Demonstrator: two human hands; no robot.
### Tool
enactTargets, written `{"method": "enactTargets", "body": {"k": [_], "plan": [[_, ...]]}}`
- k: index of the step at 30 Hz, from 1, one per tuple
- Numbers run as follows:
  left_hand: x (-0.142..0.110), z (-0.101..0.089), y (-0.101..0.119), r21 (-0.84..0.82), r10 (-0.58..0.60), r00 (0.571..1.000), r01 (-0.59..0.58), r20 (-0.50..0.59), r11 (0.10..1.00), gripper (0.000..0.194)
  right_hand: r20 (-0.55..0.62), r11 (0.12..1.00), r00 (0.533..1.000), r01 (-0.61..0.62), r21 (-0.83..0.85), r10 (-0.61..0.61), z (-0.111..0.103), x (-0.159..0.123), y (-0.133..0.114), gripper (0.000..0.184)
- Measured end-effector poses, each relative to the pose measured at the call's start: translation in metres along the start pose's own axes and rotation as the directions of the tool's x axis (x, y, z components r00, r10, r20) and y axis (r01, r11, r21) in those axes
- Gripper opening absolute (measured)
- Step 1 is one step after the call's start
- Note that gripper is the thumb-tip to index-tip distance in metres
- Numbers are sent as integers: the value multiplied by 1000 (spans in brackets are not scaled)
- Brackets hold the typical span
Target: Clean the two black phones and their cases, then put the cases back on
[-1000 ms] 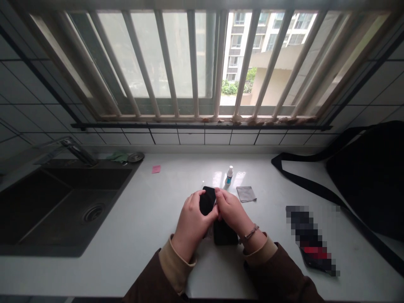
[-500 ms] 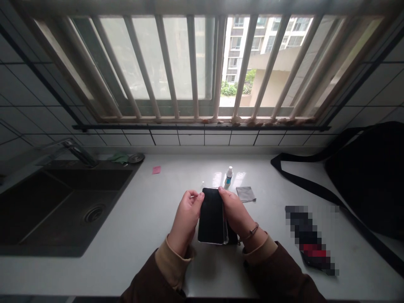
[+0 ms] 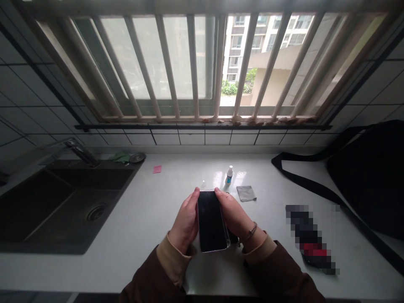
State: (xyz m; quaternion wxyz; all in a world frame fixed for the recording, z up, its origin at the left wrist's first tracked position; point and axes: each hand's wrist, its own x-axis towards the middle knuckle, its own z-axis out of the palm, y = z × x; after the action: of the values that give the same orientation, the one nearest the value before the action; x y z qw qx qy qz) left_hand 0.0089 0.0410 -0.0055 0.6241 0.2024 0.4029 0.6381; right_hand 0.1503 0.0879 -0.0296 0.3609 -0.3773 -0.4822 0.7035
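A black-screened smartphone [image 3: 212, 221] with a clear edge at its lower right is held between both hands, above the white counter. My left hand [image 3: 187, 219] grips its left side, thumb at the upper left corner. Along the right side, my right hand [image 3: 232, 212] closes with its thumb at the upper right corner. The fingers under the phone are hidden. Something dark [image 3: 234, 239] shows partly beneath the right hand. Just beyond the phone stand a small white-capped bottle [image 3: 229, 175] and, to its right, a folded grey cloth [image 3: 246, 193].
A dark sink [image 3: 72, 210] with a faucet [image 3: 82, 153] lies at the left. A pink slip [image 3: 157, 169] rests at the back of the counter [image 3: 142, 235]. On the right are a black bag [image 3: 369, 181] with its strap and a blurred-out dark item [image 3: 311, 240]. A barred window rises behind.
The phone has tilted and come slightly nearer, showing more of its screen. My left fingers and thumb have shifted from the top left corner to wrap its left side.
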Motion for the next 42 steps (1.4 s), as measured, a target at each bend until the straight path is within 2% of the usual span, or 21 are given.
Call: {"method": "enactTargets", "body": {"k": [3, 8, 11, 14, 16, 19, 22, 25, 29, 32, 34, 37, 40, 42], "plan": [[0, -1, 0, 33, -9, 1000, 9, -1, 999, 38, -14, 1000, 1000, 21, 2, -21, 2, -1, -3, 55], [1, -5, -1, 131, 77, 997, -78, 15, 988, 38, 11, 1000, 1000, 6, 10, -6, 4, 0, -1, 59], [3, -6, -3, 219, 145, 989, -139, -11, 966, 41, 17, 999, 999, 29, -42, -29, 3, 0, 1, 64], [6, -9, -5, 229, 242, 961, -207, -135, 951, 44, 64, 989, 996, 65, -136, -57, 2, -2, 0, 67], [9, -12, -3, 180, 279, 918, -235, -280, 955, 44, 139, 977, 990, 20, -214, 10, 3, -4, -2, 72], [14, -19, 2, 58, 241, 861, -240, -448, 969, 45, 282, 959, 951, -41, -281, 123, 5, -7, -3, 79], [18, -25, 7, -32, 172, 841, -220, -513, 975, 46, 367, 965, 921, -32, -260, 129, 6, -9, -4, 82], [19, -26, 8, -57, 139, 842, -196, -521, 979, 46, 344, 962, 937, 35, -271, 63, 6, -11, -6, 80], [21, -23, 6, -118, 105, 870, -183, -481, 976, 45, 263, 938, 965, 102, -330, -13, 4, -10, -4, 79], [24, -23, 3, -106, 161, 873, -234, -461, 967, 42, 209, 931, 978, 92, -352, -18, 2, -6, 0, 79], [24, -24, 1, -41, 266, 850, -318, -455, 947, 42, 178, 929, 984, 86, -359, -22, 3, -4, 4, 77], [23, -25, 0, 94, 432, 784, -439, -445, 894, 43, 138, 923, 990, 92, -373, -43, 4, -3, 7, 75], [19, -26, 0, 202, 493, 740, -453, -459, 868, 47, 139, 939, 989, 90, -333, -46, 7, -4, 5, 78], [17, -27, 1, 237, 509, 720, -452, -472, 860, 49, 203, 951, 979, 73, -302, -11, 8, -6, 2, 80]]}}
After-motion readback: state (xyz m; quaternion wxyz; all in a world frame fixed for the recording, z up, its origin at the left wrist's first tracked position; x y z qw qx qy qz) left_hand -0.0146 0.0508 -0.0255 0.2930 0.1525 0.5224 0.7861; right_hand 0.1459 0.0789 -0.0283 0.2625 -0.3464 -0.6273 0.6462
